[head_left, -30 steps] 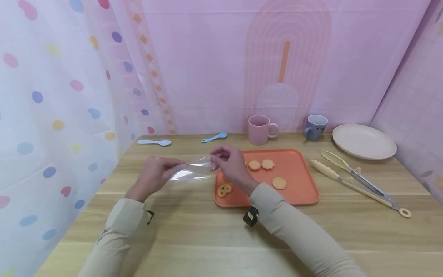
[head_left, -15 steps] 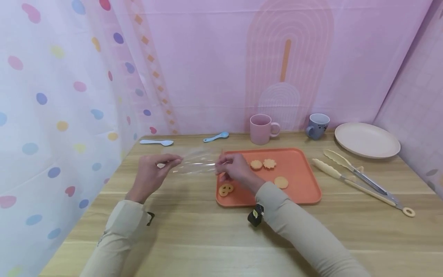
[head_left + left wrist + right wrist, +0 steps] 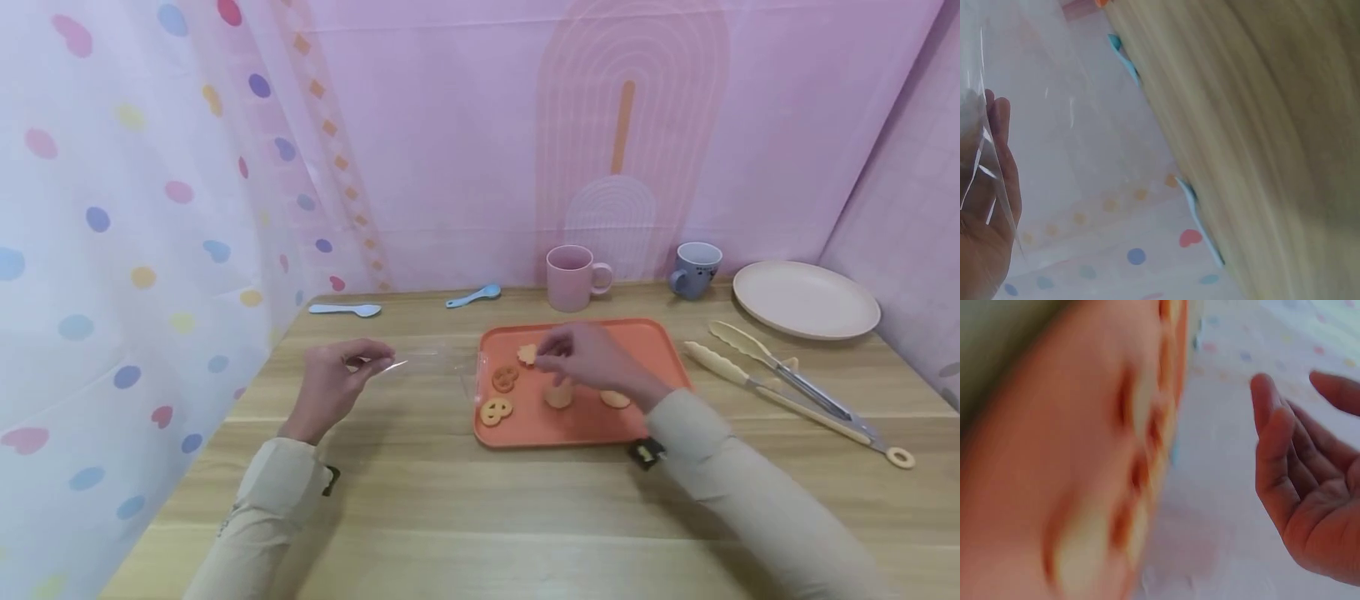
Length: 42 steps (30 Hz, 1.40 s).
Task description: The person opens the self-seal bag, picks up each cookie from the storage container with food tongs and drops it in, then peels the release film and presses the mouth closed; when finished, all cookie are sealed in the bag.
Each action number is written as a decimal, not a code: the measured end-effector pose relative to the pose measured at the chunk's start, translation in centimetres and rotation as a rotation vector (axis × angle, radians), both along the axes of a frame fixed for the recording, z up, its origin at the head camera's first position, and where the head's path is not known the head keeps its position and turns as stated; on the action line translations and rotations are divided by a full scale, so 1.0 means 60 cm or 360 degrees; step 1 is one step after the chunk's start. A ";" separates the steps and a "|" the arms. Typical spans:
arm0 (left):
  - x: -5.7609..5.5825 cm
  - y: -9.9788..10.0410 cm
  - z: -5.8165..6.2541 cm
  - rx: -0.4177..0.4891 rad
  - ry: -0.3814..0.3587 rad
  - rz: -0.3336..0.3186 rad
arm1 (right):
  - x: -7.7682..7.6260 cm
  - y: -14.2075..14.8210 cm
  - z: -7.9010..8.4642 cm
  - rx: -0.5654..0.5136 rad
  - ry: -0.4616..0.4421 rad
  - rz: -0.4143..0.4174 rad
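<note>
My left hand pinches the edge of a clear plastic bag, which stretches rightward to the rim of an orange tray. The bag is hard to make out in the head view. Over the tray hovers my right hand; its fingers are loosely bent and the thumb stands apart, with nothing held, as the right wrist view shows. Beneath and around it lie a pale pretzel cookie, a browner pretzel cookie, a flower-shaped cookie and round cookies, some partly hidden by the hand.
Along the back stand a pink mug and a blue-grey cup, with a light blue spoon and a pale spoon to the left. At right are a cream plate and tongs.
My right hand has let go of the clear bag and moved right, over the cookies on the tray. The left hand keeps its pinch on the bag, nearly in place.
</note>
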<state>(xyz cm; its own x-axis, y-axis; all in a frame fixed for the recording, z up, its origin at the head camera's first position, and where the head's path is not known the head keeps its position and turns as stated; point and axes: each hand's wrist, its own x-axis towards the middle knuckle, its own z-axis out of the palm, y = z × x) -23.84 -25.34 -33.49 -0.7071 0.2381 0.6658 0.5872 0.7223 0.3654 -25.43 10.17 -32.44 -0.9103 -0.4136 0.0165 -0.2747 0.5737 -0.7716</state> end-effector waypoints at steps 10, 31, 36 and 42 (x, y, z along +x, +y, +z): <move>-0.016 -0.011 -0.022 0.0114 -0.0327 0.0034 | 0.028 0.247 0.026 0.0584 0.0643 -0.0224; -0.018 -0.041 -0.034 0.0193 -0.0414 0.0097 | 0.060 0.382 -0.029 0.1054 0.0074 -0.0653; -0.019 -0.045 -0.035 0.0168 -0.0431 0.0096 | 0.055 0.393 -0.036 0.1024 0.0091 -0.0583; -0.022 -0.049 -0.037 0.0145 -0.0486 0.0048 | 0.055 0.401 -0.039 0.0873 0.0150 -0.0593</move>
